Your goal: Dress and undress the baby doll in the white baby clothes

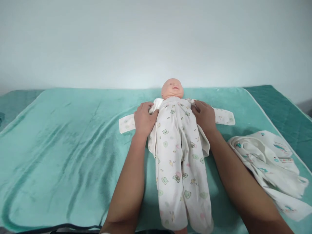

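Note:
A baby doll (172,87) lies on its back, head toward the wall. White footed baby pants (170,146) with a green bear print cover its front from the neck down. Beneath them spreads a matching long-sleeved baby shirt (127,123), sleeves out to both sides. My left hand (145,118) curls round the doll's left-of-view side, thumb against the edge of the pants. On the opposite side my right hand (204,116) is curled likewise, thumb and fingers by the doll's upper body. The cloth hides what lies under my fingers. A bit of skin-toned doll shows below the pants.
The teal blanket (60,156) is wrinkled on the left. A crumpled white printed cloth (270,169) lies right of my right forearm. A darker green quilted cover (285,120) shows beyond the blanket's right edge. A pale wall (122,42) rises behind.

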A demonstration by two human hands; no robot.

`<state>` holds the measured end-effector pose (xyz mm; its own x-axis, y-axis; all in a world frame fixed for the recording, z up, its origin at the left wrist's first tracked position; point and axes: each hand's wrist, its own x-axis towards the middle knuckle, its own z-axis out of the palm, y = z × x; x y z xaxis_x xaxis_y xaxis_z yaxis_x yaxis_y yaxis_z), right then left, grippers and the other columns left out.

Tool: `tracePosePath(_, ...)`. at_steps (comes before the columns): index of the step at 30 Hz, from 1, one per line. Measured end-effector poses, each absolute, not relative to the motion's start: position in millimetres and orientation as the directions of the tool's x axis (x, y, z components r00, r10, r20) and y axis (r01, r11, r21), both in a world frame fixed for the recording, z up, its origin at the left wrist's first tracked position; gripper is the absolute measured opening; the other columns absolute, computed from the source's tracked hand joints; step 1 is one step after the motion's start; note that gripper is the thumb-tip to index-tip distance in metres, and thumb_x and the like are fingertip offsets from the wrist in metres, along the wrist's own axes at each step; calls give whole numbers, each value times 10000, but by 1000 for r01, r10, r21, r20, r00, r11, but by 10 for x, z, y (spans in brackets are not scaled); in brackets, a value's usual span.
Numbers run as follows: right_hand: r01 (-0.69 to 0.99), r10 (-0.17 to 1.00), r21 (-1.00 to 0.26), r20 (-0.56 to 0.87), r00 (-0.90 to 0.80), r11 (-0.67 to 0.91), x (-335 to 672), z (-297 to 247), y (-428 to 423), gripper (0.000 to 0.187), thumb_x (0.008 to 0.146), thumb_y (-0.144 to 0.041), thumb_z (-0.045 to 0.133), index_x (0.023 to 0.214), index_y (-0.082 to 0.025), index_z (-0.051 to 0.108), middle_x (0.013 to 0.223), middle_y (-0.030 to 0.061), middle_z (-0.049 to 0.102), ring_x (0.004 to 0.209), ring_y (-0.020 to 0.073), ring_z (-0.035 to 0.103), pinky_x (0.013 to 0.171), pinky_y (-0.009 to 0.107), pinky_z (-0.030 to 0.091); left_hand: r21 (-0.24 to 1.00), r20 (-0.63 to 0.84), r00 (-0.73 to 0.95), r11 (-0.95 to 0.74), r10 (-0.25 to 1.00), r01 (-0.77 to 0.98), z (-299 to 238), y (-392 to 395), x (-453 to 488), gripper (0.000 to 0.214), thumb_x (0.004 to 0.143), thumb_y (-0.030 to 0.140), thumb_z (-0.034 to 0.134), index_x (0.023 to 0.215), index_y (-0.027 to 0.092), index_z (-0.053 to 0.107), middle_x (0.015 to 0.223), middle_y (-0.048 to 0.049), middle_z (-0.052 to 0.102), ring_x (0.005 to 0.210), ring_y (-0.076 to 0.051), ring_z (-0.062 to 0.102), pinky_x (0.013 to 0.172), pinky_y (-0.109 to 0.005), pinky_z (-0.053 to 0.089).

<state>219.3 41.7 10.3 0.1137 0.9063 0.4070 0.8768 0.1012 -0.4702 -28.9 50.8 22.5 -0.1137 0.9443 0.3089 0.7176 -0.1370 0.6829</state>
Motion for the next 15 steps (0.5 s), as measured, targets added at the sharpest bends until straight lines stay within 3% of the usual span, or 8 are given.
tracePosePath(5,815,915,-578,303,266,-45,2370,139,521,361,896,-297,493,1125,-228,763,987,82,776,918,276,687,820,378,501,638,384,-171,-127,907,759,150,539,-377,210,824,187,570,1008,246,651,1075,-53,709,1047,-263,644,943,-420,483)
tracePosePath(10,674,832,-718,259,491,-174,2695,40,608,252,793,-310,626,991,-192,729,961,92,749,894,278,689,847,426,528,686,347,-396,58,850,725,93,562,-579,255,805,140,526,1004,244,649,1033,-56,700,970,-260,653,909,-420,498)
tracePosePath(12,702,803,-707,365,471,-91,2708,64,564,283,782,-309,650,1032,-180,680,1081,135,715,1005,305,671,923,486,523,690,371,-392,33,842,723,122,538,-621,306,787,85,487,1002,230,649,1067,-74,685,993,-262,647,944,-434,493)
tracePosePath(15,801,745,-574,607,275,172,2544,194,389,338,826,-219,589,1162,-191,621,1332,178,598,1282,327,547,1065,544,455,660,530,-270,-192,804,726,212,468,-598,397,782,30,427,1043,221,658,1185,-82,662,1162,-249,605,1052,-424,463)
